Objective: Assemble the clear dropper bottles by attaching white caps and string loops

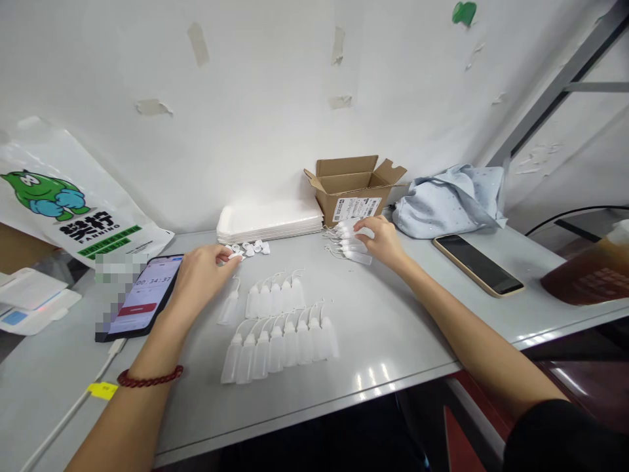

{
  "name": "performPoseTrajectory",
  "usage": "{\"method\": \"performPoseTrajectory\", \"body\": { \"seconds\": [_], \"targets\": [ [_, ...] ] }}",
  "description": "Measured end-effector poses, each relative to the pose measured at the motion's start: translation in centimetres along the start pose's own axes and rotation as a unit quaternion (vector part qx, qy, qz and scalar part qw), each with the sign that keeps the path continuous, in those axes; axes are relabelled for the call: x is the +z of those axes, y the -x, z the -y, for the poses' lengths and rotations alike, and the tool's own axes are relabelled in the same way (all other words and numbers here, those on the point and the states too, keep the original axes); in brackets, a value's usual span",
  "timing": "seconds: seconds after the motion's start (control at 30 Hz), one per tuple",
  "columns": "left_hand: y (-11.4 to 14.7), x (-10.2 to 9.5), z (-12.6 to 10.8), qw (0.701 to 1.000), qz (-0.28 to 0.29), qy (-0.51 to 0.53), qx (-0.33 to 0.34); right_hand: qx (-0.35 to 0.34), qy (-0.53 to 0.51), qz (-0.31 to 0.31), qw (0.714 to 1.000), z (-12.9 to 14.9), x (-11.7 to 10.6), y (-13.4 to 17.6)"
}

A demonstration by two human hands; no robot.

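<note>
My left hand [209, 272] reaches to a small pile of white caps [258, 248], its thumb and forefinger pinched at the pile's left edge on a white cap [236, 249]. My right hand [382, 239] has its fingers closed on the end of a small translucent dropper bottle [348, 226], at a group of similar capped bottles [354, 255] lying in front of the cardboard box. Between my hands, more soft plastic bottles with thin looped strings lie side by side in a back row [275, 298] and a front row [282, 347]. One single bottle [228, 308] lies by my left wrist.
A stack of white trays [270, 219] and an open cardboard box [351, 190] stand against the wall. On the left are a phone showing a timer [142, 298], a cable and a printed bag [88, 196]. A second phone [476, 265], cloth bag [449, 203] and drink [590, 269] are right.
</note>
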State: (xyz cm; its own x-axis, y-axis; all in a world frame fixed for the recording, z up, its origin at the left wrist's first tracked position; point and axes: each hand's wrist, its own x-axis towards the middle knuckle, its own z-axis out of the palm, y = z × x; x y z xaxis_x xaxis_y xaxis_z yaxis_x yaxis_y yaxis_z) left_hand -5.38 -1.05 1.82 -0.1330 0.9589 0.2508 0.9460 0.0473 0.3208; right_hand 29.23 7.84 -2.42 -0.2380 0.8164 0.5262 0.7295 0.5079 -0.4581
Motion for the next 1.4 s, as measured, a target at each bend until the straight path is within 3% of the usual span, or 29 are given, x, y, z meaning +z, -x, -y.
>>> {"method": "performPoseTrajectory", "body": {
  "seconds": [0.17, 0.27, 0.33, 0.37, 0.43, 0.5, 0.53, 0.57, 0.7, 0.87, 1.03, 1.23, 1.3, 1.4],
  "targets": [
    [0.3, -0.3, -0.9, 0.999, -0.025, 0.039, -0.014, -0.01, -0.003, -0.014, 1.0, 0.4, -0.2, -0.1],
    [0.7, -0.4, -1.6, 0.994, -0.01, 0.098, -0.045, 0.011, -0.01, -0.021, 1.0, 1.7, -1.0, -0.1],
    [1.0, -0.4, -2.2, 0.986, 0.009, 0.158, -0.052, 0.021, -0.04, 0.01, 0.999, 3.2, -1.9, 0.1],
    [1.2, -0.3, -2.5, 0.981, 0.021, 0.189, -0.05, 0.017, -0.072, 0.06, 0.995, 4.1, -2.5, 0.3],
    [1.6, -0.1, -3.2, 0.968, 0.041, 0.242, -0.045, 0.009, -0.141, 0.242, 0.96, 6.0, -3.5, 0.9],
    [2.0, 0.1, -4.0, 0.956, 0.061, 0.284, -0.043, 0.001, -0.183, 0.435, 0.882, 7.9, -4.3, 1.7],
    [2.2, 0.1, -4.3, 0.95, 0.073, 0.301, -0.041, 0.0, -0.196, 0.505, 0.841, 8.8, -4.6, 2.1],
    [2.4, 0.2, -4.7, 0.945, 0.086, 0.315, -0.038, 0.003, -0.193, 0.539, 0.82, 9.7, -4.7, 2.5],
    [3.1, 0.2, -5.9, 0.934, 0.118, 0.337, -0.021, -0.005, -0.175, 0.556, 0.813, 12.1, -4.0, 4.2],
    [3.5, 0.0, -6.7, 0.927, 0.126, 0.352, -0.015, -0.063, -0.091, 0.524, 0.844, 12.7, -2.6, 5.3],
    [3.7, 0.0, -7.0, 0.924, 0.137, 0.356, -0.029, -0.025, -0.024, 0.558, 0.829, 12.4, -2.5, 4.9],
    [4.1, 0.7, -7.1, 0.916, 0.14, 0.375, -0.028, 0.043, 0.012, 0.544, 0.838, 11.2, -2.8, 3.9],
    [4.3, 0.8, -7.2, 0.909, 0.146, 0.389, -0.034, 0.068, -0.012, 0.521, 0.851, 10.7, -3.0, 3.4],
    [4.6, 0.9, -7.6, 0.893, 0.163, 0.417, -0.038, 0.102, -0.078, 0.412, 0.902, 10.3, -2.9, 3.0]
  ]
}}
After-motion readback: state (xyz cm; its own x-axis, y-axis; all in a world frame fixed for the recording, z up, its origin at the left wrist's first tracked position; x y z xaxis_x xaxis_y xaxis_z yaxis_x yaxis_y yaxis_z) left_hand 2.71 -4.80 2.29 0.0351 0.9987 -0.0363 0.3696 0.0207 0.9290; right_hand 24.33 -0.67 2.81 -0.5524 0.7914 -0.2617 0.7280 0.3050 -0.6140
